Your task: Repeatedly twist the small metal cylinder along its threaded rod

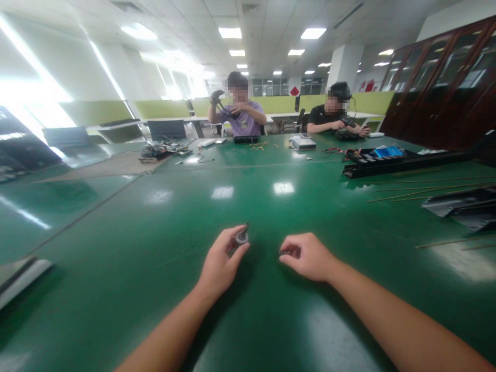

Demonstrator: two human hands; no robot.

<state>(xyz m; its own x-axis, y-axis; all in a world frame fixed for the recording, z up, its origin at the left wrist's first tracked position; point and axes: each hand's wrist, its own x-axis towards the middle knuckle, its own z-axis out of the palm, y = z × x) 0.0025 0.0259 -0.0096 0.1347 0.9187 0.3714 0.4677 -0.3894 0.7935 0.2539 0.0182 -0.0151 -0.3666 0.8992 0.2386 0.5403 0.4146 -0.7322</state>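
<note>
Over the green table (pixel 186 206), my left hand (pixel 220 263) is closed in a pinch. Between its thumb and fingers sits a small round grey part with a dark stem (pixel 242 237), the stem tip pointing up. My right hand (pixel 311 257), a short gap to the right, is also closed. A small dark ridged piece (pixel 284 253) shows at its fingertips; it is too small to tell its exact kind. The two held things are apart, not touching each other.
Two people sit across the table, one in a purple shirt (pixel 248 121), one in black (pixel 320 118). Circuit boards (pixel 158 150) lie far left. A long black tray (pixel 406 163) and thin rods (pixel 422 191) lie right. A flat-edged object (pixel 23 279) is near left.
</note>
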